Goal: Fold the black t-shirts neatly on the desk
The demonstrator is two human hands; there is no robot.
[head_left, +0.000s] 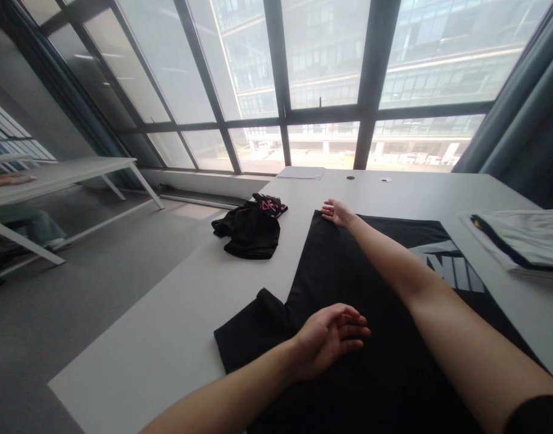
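A black T-shirt (331, 271) with large grey lettering lies spread flat on the white table (168, 337), one sleeve reaching out to the left. Over the middle of the shirt is my left hand (328, 339), palm turned sideways, its fingers loosely bent and apart with nothing in them. My right arm stretches across the shirt to its far left corner. There my right hand (338, 213) rests on or just above the cloth edge, fingers extended; whether they press on the fabric I cannot tell.
A crumpled black garment (253, 229) with pink print lies left of the shirt. At the right edge sits a stack of folded light clothes (529, 238). White sheets (301, 173) lie at the table's far end. Another table (78, 175) stands at the left, with windows behind.
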